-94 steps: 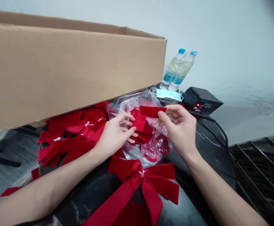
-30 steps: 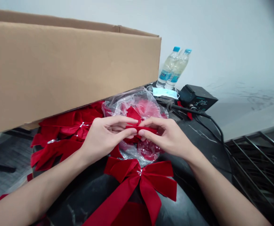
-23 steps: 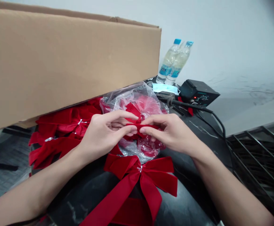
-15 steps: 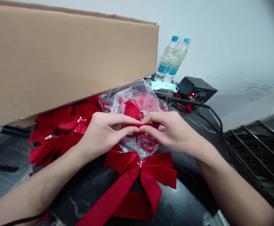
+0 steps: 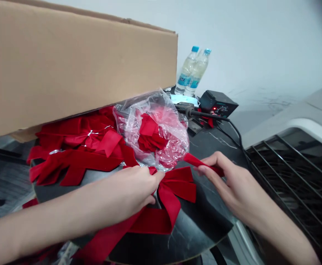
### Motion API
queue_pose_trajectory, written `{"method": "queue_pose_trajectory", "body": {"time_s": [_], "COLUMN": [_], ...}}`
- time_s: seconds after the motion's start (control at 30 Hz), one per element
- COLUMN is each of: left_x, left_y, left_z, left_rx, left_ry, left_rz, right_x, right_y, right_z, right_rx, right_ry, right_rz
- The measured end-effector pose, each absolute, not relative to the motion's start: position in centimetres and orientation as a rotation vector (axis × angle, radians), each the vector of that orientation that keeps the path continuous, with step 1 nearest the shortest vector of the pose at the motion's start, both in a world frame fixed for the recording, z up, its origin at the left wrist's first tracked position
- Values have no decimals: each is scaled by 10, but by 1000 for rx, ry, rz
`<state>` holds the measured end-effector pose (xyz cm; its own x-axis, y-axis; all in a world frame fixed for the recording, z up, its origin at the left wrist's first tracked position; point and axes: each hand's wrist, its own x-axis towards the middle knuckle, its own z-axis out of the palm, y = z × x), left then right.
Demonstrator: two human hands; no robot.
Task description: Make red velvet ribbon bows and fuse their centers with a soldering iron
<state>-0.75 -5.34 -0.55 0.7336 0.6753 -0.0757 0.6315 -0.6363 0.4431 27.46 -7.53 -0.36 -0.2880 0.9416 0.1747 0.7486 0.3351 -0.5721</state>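
At the far left, a large brown cardboard box [image 5: 80, 70] leans out over a heap of dark red velvet bows with thin silver ties [image 5: 91, 163], spread on a black table with a curved edge [image 5: 205, 209]. Next comes the left hand [image 5: 140, 189], back upward, its fingers curled down over the middle of a long-tailed red velvet bow [image 5: 170, 198]; the fingertips are mostly hidden, so I cannot tell whether they grip the bow or only press on it. Behind this hand lies a clear, crinkled plastic bag [image 5: 177, 141], open, with folded red velvet pieces [image 5: 150, 134] inside. The bow lies flat at the near side of the bag, its loops reaching right from under the left hand and its tails trailing toward the person. Beyond, two clear plastic bottles with blue caps [image 5: 191, 71] stand side by side. To the right of the bow's middle, and slightly farther from the person, is a short, narrow red velvet strip [image 5: 195, 160], pinched between the thumb and fingers of the right hand [image 5: 201, 166]. The strip's long axis slants, its free end pointing left and away, near the bow's right-hand loops; those loops lie between strip and left hand, which is the hand nearer the bow's middle. At the far right stands a black wire grille in a pale frame [image 5: 290, 138].
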Motion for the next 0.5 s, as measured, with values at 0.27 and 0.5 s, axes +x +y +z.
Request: {"method": "queue_pose_trajectory", "body": {"time_s": [0.27,0.5], "left_x": [7,4], "left_y": [-74,-90], "left_z": [-24,-11], "left_rx": [2537,2254], "left_ry": [1250,1252], "left_rz": [-9,182], "right_x": [261,252], "right_y": [-108,-126], "right_z": [-42,-41], "right_rx": [-1506,-1261], "right_ry": [-1814,-1705], "right_rz": [944,1193]}}
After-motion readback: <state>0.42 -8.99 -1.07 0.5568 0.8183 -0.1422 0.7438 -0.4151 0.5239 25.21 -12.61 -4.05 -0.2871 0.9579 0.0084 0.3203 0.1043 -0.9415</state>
